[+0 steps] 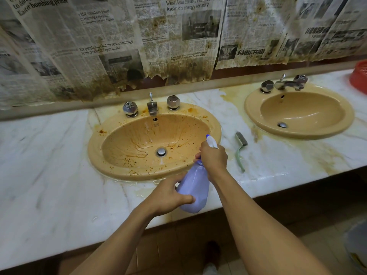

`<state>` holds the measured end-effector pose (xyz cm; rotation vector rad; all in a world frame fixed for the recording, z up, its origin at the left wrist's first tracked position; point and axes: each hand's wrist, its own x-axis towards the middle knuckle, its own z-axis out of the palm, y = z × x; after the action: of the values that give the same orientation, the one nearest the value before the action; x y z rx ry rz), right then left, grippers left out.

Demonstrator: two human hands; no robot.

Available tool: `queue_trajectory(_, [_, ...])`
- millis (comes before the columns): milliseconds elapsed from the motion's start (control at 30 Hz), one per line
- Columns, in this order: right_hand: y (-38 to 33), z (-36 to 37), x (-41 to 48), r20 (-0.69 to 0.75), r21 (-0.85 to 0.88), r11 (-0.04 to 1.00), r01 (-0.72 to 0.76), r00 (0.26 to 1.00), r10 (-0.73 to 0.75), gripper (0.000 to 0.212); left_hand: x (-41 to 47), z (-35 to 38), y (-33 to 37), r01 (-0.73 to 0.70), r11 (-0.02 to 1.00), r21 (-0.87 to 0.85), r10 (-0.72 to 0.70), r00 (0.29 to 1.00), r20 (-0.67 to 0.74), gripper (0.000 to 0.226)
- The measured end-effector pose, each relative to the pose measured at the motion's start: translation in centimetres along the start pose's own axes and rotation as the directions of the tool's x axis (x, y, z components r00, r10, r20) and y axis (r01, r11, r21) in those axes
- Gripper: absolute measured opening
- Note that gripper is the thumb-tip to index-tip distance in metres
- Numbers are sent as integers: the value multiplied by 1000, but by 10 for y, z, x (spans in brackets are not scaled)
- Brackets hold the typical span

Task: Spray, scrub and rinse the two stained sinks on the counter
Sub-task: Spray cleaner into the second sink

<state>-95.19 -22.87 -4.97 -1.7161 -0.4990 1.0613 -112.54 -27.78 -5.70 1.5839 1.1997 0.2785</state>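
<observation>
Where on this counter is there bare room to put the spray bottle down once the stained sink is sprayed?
The widest bare patch is the white marble counter left of the stained tan oval sink. A narrower strip runs along the front edge below that sink. Between it and the cleaner tan sink the green-handled scrub brush takes up room, so it is tighter there.

We are looking at two tan oval sinks sitting in the marble counter (59,165). The near sink (139,167) is carrying brown splatter and streaks; the far sink (297,133) is looking clean inside. A lilac spray bottle (195,187) is tilting over the near rim.
</observation>
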Motion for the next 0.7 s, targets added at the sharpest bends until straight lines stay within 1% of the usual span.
queue_trajectory(67, [1,-6,2,58,7,1000,20,998,-20,48,4,1,0,-4,1000,3,4,1000,8,54])
queue_trajectory(133, [-1,-11,1,80,16,1000,14,997,-15,52,6,2,1,-18,1000,3,18,1000,21,54])
queue_trajectory(200, [-3,-15,-1,37,49,999,-25,999,23,48,6,4,2,-39,999,12,38,998,43,54])
queue_trajectory(300, [-2,-19,-5,-49,-7,996,-84,995,83,40,2,10,2,-43,999,27,41,996,77,58])
queue_trajectory(400, [5,-21,-7,-3,6,999,-52,999,52,41,-3,12,0,-58,998,29,55,995,86,68])
queue_trajectory(500, [9,-20,-9,50,-14,1000,-3,999,4,27,-6,7,-3,-57,998,32,54,995,84,73])
queue_trajectory(600, [9,-17,-14,14,-9,999,-45,999,45,34,-9,3,-5,-65,996,57,60,994,96,74])
queue_trajectory(700, [9,-15,-21,-35,10,996,-86,996,86,31,-14,4,-4,-71,995,77,63,993,101,72])
